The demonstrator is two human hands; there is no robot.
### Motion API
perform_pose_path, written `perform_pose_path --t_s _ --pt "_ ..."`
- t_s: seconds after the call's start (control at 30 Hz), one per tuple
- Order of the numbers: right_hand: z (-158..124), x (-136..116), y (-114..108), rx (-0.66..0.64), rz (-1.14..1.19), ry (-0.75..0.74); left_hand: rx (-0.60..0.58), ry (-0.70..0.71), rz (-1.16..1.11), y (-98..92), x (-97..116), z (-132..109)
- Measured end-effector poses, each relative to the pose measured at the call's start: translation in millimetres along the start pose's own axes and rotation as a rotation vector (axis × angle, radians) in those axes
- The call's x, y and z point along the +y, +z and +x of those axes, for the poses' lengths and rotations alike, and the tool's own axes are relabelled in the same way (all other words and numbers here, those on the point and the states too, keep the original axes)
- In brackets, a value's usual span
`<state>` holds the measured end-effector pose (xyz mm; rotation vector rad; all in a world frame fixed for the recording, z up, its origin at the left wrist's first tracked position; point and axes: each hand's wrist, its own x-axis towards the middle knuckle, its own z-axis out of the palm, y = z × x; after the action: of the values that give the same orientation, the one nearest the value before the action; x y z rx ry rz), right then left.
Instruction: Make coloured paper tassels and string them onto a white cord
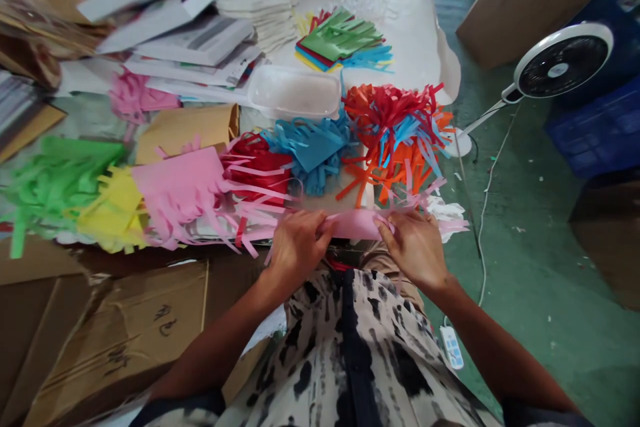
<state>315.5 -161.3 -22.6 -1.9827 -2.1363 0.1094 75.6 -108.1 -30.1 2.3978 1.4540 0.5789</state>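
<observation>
A strip of pink fringed tissue paper [353, 223] is stretched between my two hands at the table's front edge, its cut fringes sticking out at both sides. My left hand [300, 240] is closed on its left part, thumb against fingers. On the right part, my right hand [417, 243] pinches the paper between thumb and fingers. Left of my hands lies a flat pink fringed sheet [180, 180]. Beyond them are a red fringed sheet [260, 167], a blue fringed sheet [313, 147] and a red, orange and blue fringed heap [400, 127].
A clear plastic tray [295, 90] stands mid-table. Green [75, 173] and yellow fringed paper [115, 207] lie left, with stacked packets [190, 40] behind. Cardboard boxes [135, 327] sit below the edge. A fan [560, 67] and power strip [451, 347] are at the right.
</observation>
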Motion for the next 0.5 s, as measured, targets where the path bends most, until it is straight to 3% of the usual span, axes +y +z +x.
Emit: perform_pose_path --t_s 0.13,0.33,0.5 --pt "6.8 0.8 -0.5 -0.030 -0.066 -0.008 0.030 -0.003 0.036 -0.1 3.2 -0.1" --pt "11.7 6.2 -1.7 -0.053 -0.024 -0.013 0.048 -0.054 -0.109 -1.7 2.1 -0.6" --pt "14.5 6.0 -1.6 -0.104 -0.037 -0.003 0.083 -0.041 -0.040 1.7 1.6 -2.2"
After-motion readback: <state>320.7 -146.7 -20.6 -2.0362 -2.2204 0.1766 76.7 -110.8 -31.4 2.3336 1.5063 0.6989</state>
